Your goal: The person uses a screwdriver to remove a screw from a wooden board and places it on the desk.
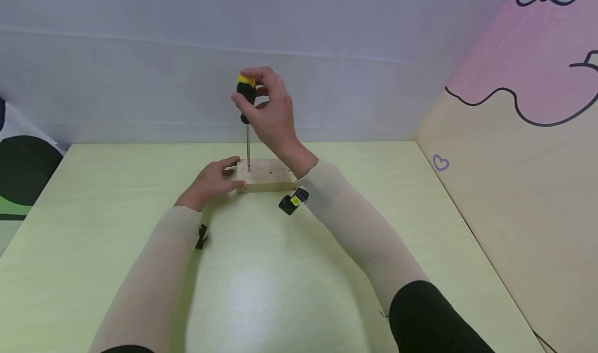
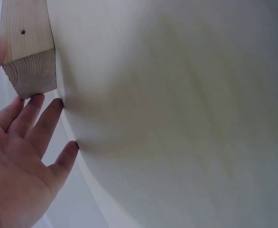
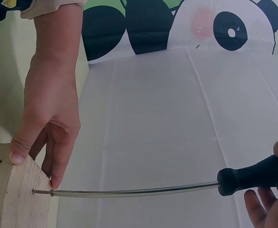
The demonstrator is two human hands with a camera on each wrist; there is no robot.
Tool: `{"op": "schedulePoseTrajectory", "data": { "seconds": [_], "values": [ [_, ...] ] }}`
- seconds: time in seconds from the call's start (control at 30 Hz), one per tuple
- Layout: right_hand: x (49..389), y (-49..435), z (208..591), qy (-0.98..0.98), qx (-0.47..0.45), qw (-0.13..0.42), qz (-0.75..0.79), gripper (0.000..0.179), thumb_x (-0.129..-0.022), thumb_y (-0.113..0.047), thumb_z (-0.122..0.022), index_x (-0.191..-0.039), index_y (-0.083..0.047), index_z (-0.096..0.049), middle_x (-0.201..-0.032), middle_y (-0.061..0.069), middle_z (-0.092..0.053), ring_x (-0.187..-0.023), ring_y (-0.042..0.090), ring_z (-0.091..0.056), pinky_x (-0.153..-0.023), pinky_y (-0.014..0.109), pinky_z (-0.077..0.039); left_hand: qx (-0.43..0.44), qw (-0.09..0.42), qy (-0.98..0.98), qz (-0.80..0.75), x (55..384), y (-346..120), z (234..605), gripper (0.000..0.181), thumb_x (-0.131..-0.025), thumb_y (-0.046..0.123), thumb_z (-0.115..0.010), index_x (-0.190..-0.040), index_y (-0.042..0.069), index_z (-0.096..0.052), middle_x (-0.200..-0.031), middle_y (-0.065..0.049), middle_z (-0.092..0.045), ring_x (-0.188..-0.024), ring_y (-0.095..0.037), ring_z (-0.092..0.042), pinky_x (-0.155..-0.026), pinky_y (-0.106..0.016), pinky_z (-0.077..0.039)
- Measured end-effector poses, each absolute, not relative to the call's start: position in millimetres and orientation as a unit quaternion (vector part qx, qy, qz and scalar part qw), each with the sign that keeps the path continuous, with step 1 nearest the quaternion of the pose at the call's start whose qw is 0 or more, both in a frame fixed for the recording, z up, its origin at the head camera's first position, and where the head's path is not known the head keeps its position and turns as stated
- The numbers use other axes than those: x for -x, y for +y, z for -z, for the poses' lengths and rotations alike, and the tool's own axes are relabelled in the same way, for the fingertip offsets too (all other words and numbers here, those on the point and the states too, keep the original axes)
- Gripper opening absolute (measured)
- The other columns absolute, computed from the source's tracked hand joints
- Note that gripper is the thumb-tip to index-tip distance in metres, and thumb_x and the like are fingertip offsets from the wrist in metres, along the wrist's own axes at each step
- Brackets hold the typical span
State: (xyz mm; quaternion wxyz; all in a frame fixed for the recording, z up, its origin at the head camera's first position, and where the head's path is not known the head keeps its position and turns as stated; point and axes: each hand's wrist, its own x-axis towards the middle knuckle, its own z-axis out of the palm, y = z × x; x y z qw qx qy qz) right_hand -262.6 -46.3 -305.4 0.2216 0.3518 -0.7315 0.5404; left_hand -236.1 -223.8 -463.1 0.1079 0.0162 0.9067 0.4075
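A pale wooden block (image 1: 261,179) with several small holes in its top lies at the back of the table. My left hand (image 1: 212,183) grips its left end between thumb and index finger; in the left wrist view the other fingers spread beside the end grain, some tips touching it. A screwdriver (image 1: 246,93) with a black and yellow handle stands upright over the block, its handle held in the fingers and thumb of my right hand (image 1: 274,111). In the right wrist view, its tip meets the head of a screw (image 3: 41,192), which stands partly out of the wood.
The light wood-patterned table (image 1: 243,290) ends at a white sheet (image 1: 187,93) behind the block. A printed panel (image 1: 514,161) runs along the right side. Small dark wrist cameras (image 1: 293,201) sit on both forearms.
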Motion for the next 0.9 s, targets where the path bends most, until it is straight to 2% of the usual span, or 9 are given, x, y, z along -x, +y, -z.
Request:
{"op": "schedulePoseTrajectory", "data": {
  "seconds": [0.2, 0.4, 0.6, 0.8, 0.9],
  "values": [
    [266.4, -48.3, 304.2, -0.724, -0.354, 0.223, -0.548, 0.034, -0.089, -0.006, -0.059, -0.123, -0.005, -0.056, -0.117, 0.014, -0.057, -0.093, 0.020, -0.064, -0.067, 0.022, -0.055, -0.021, 0.107, 0.908, -0.403, 242.5, -226.5, 462.4, 0.081, -0.087, 0.035, -0.069, -0.154, 0.016, -0.027, -0.155, -0.020, -0.032, -0.139, -0.039, -0.038, -0.112, -0.057, -0.030],
    [268.3, -51.5, 304.4, -0.734, -0.333, 0.226, -0.547, 0.035, -0.089, -0.013, -0.067, -0.122, -0.006, -0.058, -0.114, 0.015, -0.049, -0.093, 0.020, -0.062, -0.069, 0.022, -0.056, -0.023, 0.110, 0.906, -0.407, 245.8, -230.3, 462.8, 0.081, -0.087, 0.036, -0.069, -0.154, 0.017, -0.027, -0.155, -0.019, -0.032, -0.139, -0.039, -0.037, -0.112, -0.057, -0.029],
    [268.1, -51.9, 308.6, -0.727, -0.350, 0.233, -0.543, 0.034, -0.091, -0.007, -0.059, -0.125, -0.006, -0.056, -0.118, 0.015, -0.055, -0.097, 0.020, -0.064, -0.069, 0.019, -0.054, -0.020, 0.109, 0.908, -0.403, 243.3, -230.1, 466.2, 0.082, -0.088, 0.038, -0.069, -0.154, 0.017, -0.026, -0.154, -0.020, -0.033, -0.139, -0.040, -0.037, -0.112, -0.057, -0.030],
    [266.0, -51.0, 310.4, -0.728, -0.338, 0.234, -0.548, 0.036, -0.090, -0.014, -0.067, -0.124, -0.007, -0.056, -0.115, 0.015, -0.049, -0.097, 0.019, -0.060, -0.069, 0.020, -0.055, -0.016, 0.108, 0.909, -0.402, 242.6, -228.9, 467.7, 0.081, -0.088, 0.038, -0.069, -0.154, 0.018, -0.027, -0.154, -0.020, -0.034, -0.139, -0.039, -0.038, -0.112, -0.057, -0.030],
    [265.2, -49.9, 311.6, -0.723, -0.340, 0.241, -0.551, 0.033, -0.091, -0.010, -0.063, -0.123, -0.006, -0.055, -0.115, 0.015, -0.052, -0.097, 0.019, -0.061, -0.070, 0.021, -0.055, -0.017, 0.108, 0.909, -0.402, 242.2, -228.5, 468.8, 0.081, -0.088, 0.038, -0.069, -0.154, 0.018, -0.026, -0.154, -0.020, -0.034, -0.139, -0.039, -0.038, -0.112, -0.057, -0.030]
  ]
}}
